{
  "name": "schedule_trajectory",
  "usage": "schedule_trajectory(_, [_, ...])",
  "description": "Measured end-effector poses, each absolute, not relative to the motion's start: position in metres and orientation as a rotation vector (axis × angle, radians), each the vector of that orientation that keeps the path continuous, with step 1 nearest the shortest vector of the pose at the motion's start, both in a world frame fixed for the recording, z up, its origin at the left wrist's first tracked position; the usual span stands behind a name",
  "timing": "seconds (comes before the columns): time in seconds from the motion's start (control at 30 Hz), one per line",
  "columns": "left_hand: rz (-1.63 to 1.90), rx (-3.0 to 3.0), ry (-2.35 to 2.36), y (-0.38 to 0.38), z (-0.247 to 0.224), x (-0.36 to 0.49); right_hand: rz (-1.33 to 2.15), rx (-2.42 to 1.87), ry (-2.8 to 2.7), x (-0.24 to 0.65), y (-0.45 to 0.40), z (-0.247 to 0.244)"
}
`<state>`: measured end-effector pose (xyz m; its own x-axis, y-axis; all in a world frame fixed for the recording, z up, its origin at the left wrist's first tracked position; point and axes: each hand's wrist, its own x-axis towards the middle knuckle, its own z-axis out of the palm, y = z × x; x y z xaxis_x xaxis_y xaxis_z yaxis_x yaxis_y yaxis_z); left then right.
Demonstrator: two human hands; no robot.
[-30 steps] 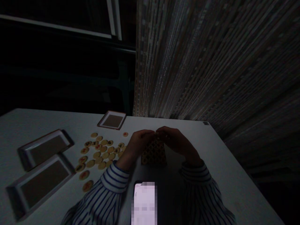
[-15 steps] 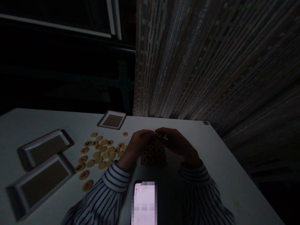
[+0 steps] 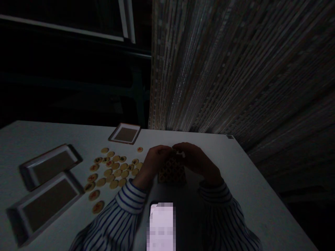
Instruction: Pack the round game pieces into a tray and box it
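Note:
In dim light, my left hand (image 3: pixel 154 160) and my right hand (image 3: pixel 195 158) meet fingertip to fingertip over a small patterned board (image 3: pixel 172 172) lying on the white table (image 3: pixel 248 195). Both pinch at the board's far edge; whether they grip it or a small piece there I cannot tell. Several round yellow game discs (image 3: pixel 115 170) with red or dark marks lie scattered just left of my left hand. Striped sleeves cover both wrists.
Two long trays (image 3: pixel 49 165) (image 3: pixel 44 205) sit at the left. A small square lid or box (image 3: pixel 125 134) rests at the table's far edge. A lit phone (image 3: pixel 161 223) lies near me. A woven curtain (image 3: pixel 235 69) hangs behind the table.
My hands have closed in slightly over the board's far edge, hiding more of it. Nothing else has moved.

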<state>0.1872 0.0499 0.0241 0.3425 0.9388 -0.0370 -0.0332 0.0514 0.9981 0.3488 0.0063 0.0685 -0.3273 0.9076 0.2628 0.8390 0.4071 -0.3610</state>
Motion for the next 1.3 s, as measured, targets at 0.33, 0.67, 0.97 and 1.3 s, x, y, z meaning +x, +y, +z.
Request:
schedule_trajectory(0.33, [0.925,1.464,0.985,0.053,0.021,0.188,0.173,-1.571,-2.293,0.351,0.005,0.067])
schedule_trajectory(0.67, [0.956,1.889,1.206,0.063,0.012,0.172,0.085,-1.806,-2.330,0.363,0.005,0.061])
schedule_trajectory(0.97, [0.677,2.103,1.235,0.062,0.009,0.167,0.012,-1.928,-2.396,0.368,0.007,0.053])
schedule_trajectory(1.3, [0.522,2.229,1.289,0.063,0.007,0.167,0.065,-1.941,-2.428,0.364,0.011,0.050])
